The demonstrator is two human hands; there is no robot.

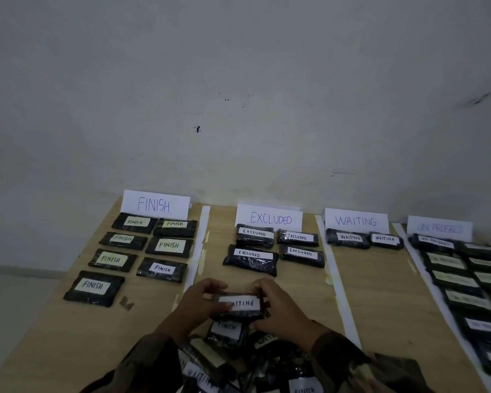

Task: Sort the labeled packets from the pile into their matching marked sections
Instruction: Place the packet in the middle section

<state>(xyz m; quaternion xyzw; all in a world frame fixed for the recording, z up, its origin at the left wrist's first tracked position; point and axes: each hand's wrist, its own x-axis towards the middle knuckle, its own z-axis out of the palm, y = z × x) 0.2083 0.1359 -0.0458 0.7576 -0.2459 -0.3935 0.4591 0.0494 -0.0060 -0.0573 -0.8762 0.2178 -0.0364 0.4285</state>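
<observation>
Both hands hold one black packet labelled WAITING point(243, 304) just above the pile point(238, 353) at the table's near edge. My left hand point(201, 303) grips its left end and my right hand point(278, 307) grips its right end. Under it lies a packet labelled FINISH point(226, 329). Standing cards mark the sections: FINISH point(154, 204) with several packets, EXCLUDED point(270, 218) with several, WAITING point(356, 221) with two packets point(364, 239), and ON PROGRESS point(440, 228) with several, blurred at the right.
White tape strips point(336, 276) divide the wooden table point(68, 336) into lanes. A grey wall stands behind the cards. Bare wood lies in the WAITING lane point(380, 293) in front of its two packets. The table's left edge drops to the floor.
</observation>
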